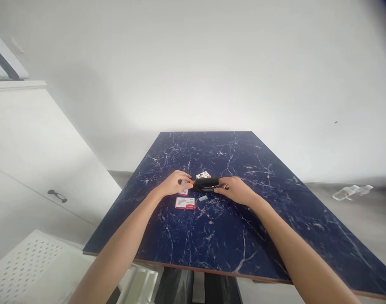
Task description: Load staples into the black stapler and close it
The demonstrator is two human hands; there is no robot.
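A black stapler (207, 182) with an orange tip lies sideways between my hands, over the blue marbled table. My left hand (175, 184) pinches its orange end with thumb and fingertips. At the other end, my right hand (235, 189) is closed around the stapler, its thumb along the lower side. Just below the stapler rests a small silvery strip of staples (203, 198). A red and white staple box (185, 203) lies flat nearer to me. Another small box (183, 191) is partly hidden under my left hand, and a third box (203, 175) shows behind the stapler.
The dark blue marbled table (211, 236) has its near edge by my legs and its far edge near a white wall. To the left stands a white cabinet (37, 139) with a dark handle. Clear plastic bottles (351, 192) lie on the floor at right.
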